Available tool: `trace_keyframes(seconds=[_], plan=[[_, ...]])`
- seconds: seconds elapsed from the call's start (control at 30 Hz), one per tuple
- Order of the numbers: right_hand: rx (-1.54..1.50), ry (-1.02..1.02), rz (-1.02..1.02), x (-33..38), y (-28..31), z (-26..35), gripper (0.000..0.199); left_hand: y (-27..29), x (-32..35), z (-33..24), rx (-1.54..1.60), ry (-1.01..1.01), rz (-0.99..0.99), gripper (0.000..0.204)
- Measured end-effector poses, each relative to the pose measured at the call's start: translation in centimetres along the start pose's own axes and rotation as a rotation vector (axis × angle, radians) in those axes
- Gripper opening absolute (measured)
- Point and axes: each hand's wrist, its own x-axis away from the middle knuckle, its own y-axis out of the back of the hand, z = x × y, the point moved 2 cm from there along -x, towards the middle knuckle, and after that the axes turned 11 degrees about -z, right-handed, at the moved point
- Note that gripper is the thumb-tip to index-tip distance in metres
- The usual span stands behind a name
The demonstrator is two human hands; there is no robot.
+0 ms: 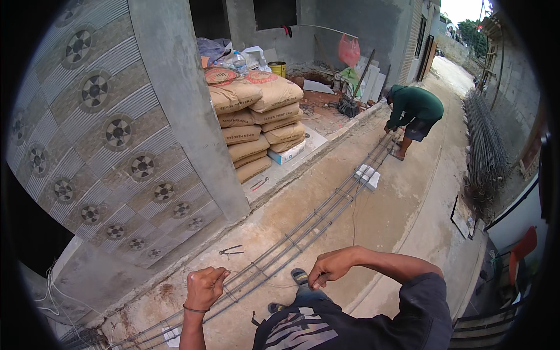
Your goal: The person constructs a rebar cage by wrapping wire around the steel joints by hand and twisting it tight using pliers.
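Observation:
A long cage of steel reinforcing bars (294, 243) with ties across it runs diagonally over the ground, from my lower left to the upper right. My left hand (204, 289), with a dark band at its wrist, is closed in a pinch above the cage's near side. On the cage's other side, my right hand (333, 267) is closed too, its knuckles up. A thin wire (280, 286) stretches across the bars between my hands; its ends are hidden in my fingers. Pincers (231, 251) lie on the ground beyond my left hand.
A person (415, 111) in a green top bends over the cage's far end. A white block (367, 177) sits under the bars. Stacked brown cement sacks (256, 125) stand by a grey pillar (186, 105). Bundled steel rods (485, 143) lie along the right wall.

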Motion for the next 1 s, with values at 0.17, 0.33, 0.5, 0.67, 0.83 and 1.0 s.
trace_keyframes(seconds=[0.17,0.33,0.5,0.67,0.83,1.0], plan=[[-0.046,0.236,-0.393,-2.5,-1.4,2.3,0.056,-5.4,1.7,-2.7,0.482,0.284,0.087,0.013],[-0.007,0.205,-0.844,-1.8,0.5,3.7,0.026,-5.2,1.5,-2.9,0.777,0.714,0.188,0.021],[0.25,0.129,-1.051,0.5,5.4,-1.4,0.02,-4.8,4.6,-0.4,0.703,0.814,0.243,0.023],[-0.135,-0.195,-0.534,-0.1,2.8,-0.5,0.025,-3.2,4.6,3.0,0.503,0.699,-0.013,0.019],[0.095,0.162,-0.691,0.5,3.7,0.4,0.027,-4.8,6.9,2.6,0.256,0.577,0.211,0.012],[0.629,-0.212,-0.239,0.5,2.2,-2.0,0.019,-0.3,3.1,-4.7,0.559,0.346,0.211,0.007]])
